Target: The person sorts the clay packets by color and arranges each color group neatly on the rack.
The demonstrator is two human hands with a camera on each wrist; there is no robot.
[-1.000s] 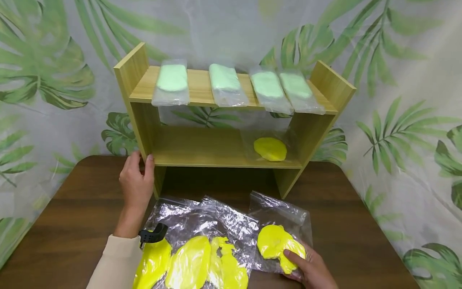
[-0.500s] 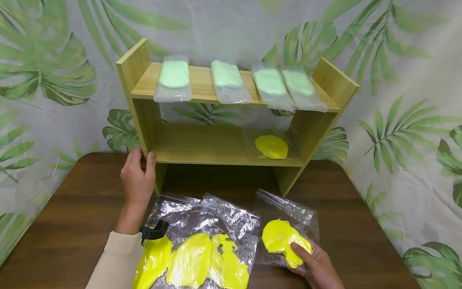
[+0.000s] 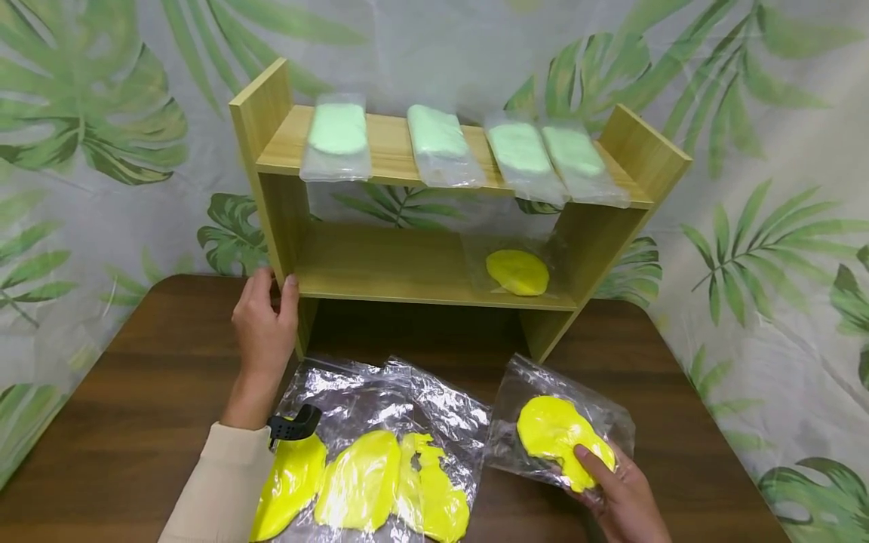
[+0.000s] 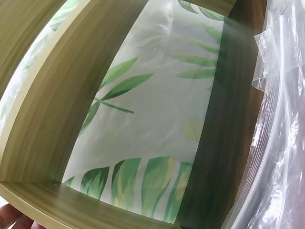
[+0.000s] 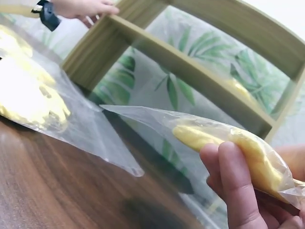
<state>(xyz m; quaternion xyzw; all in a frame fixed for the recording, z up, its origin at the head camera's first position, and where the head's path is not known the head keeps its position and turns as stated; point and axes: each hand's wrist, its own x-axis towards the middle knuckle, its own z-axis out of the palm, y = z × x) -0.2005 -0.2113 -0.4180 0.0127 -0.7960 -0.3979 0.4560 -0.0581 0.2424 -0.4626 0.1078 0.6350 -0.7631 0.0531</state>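
My left hand holds the left side panel of a small wooden shelf, thumb at the front edge. My right hand pinches a clear zip bag holding a flattened yellow dough-like lump, thumb on top. In the right wrist view this bag is raised and tilted above the table. Overlapping clear bags with yellow lumps lie on the table between my hands. Another bagged yellow lump lies at the right of the middle board.
Several bagged pale green slabs lie along the top board, their plastic hanging over its front edge. The shelf stands on a dark wooden table. A leaf-patterned sheet hangs behind.
My right hand has moved right and slightly up with its bag, away from the other bags. My left hand stays on the shelf panel. The head view has shifted slightly.
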